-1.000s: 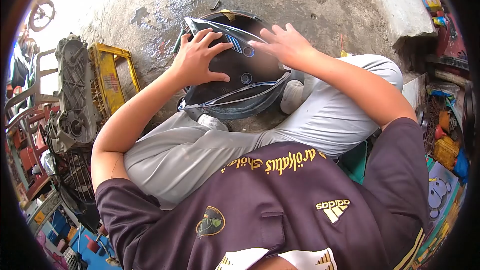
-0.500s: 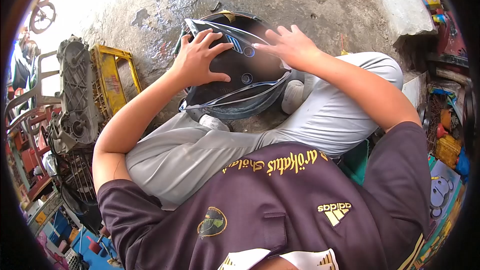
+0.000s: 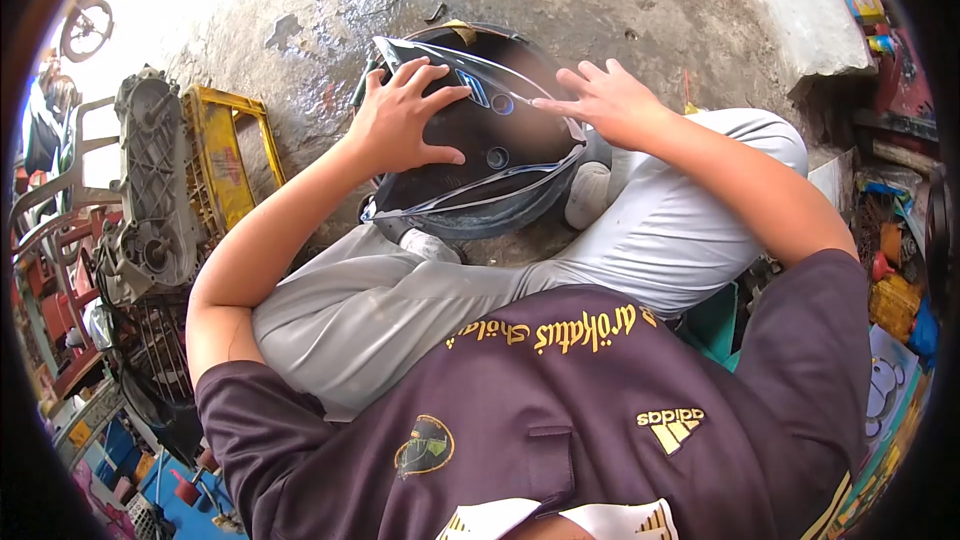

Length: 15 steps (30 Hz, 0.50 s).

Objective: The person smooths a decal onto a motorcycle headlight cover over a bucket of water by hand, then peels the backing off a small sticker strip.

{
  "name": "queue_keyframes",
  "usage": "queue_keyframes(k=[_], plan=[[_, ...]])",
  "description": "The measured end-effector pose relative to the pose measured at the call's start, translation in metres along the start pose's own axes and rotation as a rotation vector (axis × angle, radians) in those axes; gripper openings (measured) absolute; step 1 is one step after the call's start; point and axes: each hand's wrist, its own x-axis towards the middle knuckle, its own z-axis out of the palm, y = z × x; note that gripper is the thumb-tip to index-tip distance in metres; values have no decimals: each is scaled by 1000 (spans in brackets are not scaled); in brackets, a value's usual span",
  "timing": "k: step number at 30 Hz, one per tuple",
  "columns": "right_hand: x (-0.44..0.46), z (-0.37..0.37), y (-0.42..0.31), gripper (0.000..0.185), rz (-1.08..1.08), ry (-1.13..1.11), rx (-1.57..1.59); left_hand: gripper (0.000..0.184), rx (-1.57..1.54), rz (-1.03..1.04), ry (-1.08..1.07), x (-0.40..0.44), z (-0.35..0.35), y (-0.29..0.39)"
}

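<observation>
A glossy black panel [image 3: 455, 165], which looks like a motorcycle body panel with pale edge strips, blue markings and round holes, rests over a dark round tub [image 3: 490, 225] between my feet. My left hand [image 3: 405, 120] lies spread on the panel's left part, thumb apart from the fingers. At the panel's upper right edge, my right hand [image 3: 615, 105] has its fingers apart, and its index fingertip meets the pale edge strip. Neither hand is wrapped round anything. A blurred patch covers the right part of the panel. My hands hide parts of its edges.
A yellow crate [image 3: 225, 165] and a grey metal engine casing [image 3: 155, 180] stand at the left. A raised concrete ledge [image 3: 790, 10] is at the upper right. Wet concrete floor [image 3: 330, 20] lies beyond the tub. Mixed items crowd both sides.
My right hand has shifted slightly right and down along the panel's edge. My left hand stays spread on the panel, nearly in place. The panel has moved only slightly.
</observation>
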Motion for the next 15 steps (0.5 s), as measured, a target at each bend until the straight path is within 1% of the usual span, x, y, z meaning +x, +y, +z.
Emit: queue_keyframes(k=[1, 3, 4, 6, 10, 12, 13, 15], plan=[[4, 3, 0, 76, -5, 0, -2, 89, -9, 0, 5, 0, -1, 2], [15, 11, -2, 75, -22, 203, -51, 90, -13, -19, -27, 0, -5, 4], [21, 9, -4, 75, -20, 203, -50, 90, -15, -36, -61, 1, -8, 5], [32, 5, -10, 75, -21, 259, -108, 90, -18, -31, -57, 1, -7, 5], [11, 0, -3, 73, -49, 205, -73, 90, -27, -24, -42, 1, -5, 4], [4, -3, -1, 71, -28, 95, 11, 90, -27, -33, -39, 0, -5, 4], [8, 0, -2, 71, -30, 94, 12, 90, -26, -33, -41, 0, -5, 4], [21, 9, -5, 72, -32, 276, -67, 90, -25, -36, -53, 0, -7, 5]])
